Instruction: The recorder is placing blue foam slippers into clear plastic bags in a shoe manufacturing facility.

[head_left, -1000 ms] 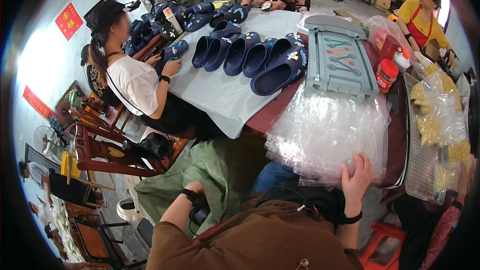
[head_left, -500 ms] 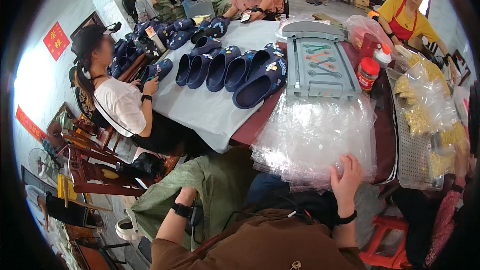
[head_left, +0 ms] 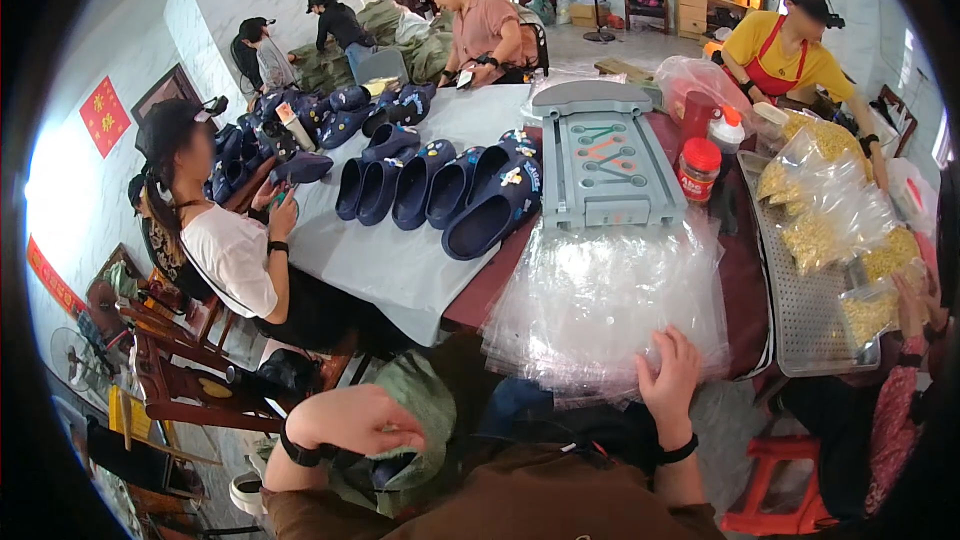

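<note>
My right hand [head_left: 672,377] lies flat, fingers spread, on the near edge of a stack of clear plastic bags [head_left: 610,305] on the dark red table [head_left: 500,280]. My left hand [head_left: 362,420] is curled loosely near a green cloth sack [head_left: 425,410] below the table edge, by my lap; whether it grips the cloth is unclear. Both wrists wear black bands.
Dark blue clogs [head_left: 440,190] lie in a row on a grey sheet. A grey moulded tray [head_left: 608,165], a red-lidded jar [head_left: 698,168] and a perforated metal tray [head_left: 800,310] with bags of yellow pieces are nearby. Several people sit around. A red stool [head_left: 775,485] stands lower right.
My left hand has come up from low at my side to the green sack. My right hand stays on the plastic bags. The view has tilted slightly.
</note>
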{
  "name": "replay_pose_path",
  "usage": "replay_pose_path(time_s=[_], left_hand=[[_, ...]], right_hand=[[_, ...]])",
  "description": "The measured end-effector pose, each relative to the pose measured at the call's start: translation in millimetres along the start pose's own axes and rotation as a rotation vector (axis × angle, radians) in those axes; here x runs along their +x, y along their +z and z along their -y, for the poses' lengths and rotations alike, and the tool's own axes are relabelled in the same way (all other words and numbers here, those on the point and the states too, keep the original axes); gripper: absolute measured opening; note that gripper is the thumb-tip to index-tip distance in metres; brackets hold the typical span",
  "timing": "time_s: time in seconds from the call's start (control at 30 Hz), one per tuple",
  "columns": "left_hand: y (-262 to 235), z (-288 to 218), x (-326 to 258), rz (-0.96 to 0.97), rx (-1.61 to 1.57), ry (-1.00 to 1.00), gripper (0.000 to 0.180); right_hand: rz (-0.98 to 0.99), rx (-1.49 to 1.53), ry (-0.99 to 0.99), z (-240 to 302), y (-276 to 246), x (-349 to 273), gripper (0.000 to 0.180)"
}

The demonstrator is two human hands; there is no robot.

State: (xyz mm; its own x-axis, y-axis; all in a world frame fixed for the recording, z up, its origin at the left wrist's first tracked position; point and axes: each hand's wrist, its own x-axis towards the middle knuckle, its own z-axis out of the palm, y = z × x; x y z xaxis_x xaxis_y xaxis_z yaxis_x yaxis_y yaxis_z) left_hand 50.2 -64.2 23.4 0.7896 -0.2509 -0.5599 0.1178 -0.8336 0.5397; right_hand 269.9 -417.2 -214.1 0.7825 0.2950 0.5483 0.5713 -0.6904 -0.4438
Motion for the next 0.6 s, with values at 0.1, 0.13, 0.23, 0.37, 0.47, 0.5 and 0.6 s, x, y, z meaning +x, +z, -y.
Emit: replay_pose_path(time_s=[0.1,0.13,0.23,0.37,0.47,0.5,0.6], left_hand=[[-24.1,-8.5,27.2,-0.222,0.045,0.158,0.038],[-30.6,-7.9,40.5,-0.384,0.063,0.214,0.046],[-53.3,4.4,86.9,-0.607,0.219,0.199,0.056],[-81.5,31.7,167.4,-0.755,-0.193,0.215,0.059],[-100.0,71.1,233.6,-0.918,-0.297,0.167,0.063],[-104.9,86.5,255.2,-1.045,-0.291,0.103,0.065],[-127.3,146.5,308.5,-1.276,-0.198,-0.048,0.07]], right_hand=[[-0.011,0.011,-0.001,-1.5,-0.2,-1.9,0.047],[-0.013,0.017,-0.007,-1.3,-0.2,-1.3,0.047],[0.001,0.042,0.011,-2.2,0.2,-1.2,0.046],[0.0,0.014,0.011,0.2,-1.8,0.9,0.045],[0.003,-0.018,0.028,1.4,-1.4,-0.4,0.045],[0.012,-0.012,0.037,2.1,-1.3,0.4,0.044],[0.014,-0.002,0.03,3.8,0.7,1.3,0.044]])
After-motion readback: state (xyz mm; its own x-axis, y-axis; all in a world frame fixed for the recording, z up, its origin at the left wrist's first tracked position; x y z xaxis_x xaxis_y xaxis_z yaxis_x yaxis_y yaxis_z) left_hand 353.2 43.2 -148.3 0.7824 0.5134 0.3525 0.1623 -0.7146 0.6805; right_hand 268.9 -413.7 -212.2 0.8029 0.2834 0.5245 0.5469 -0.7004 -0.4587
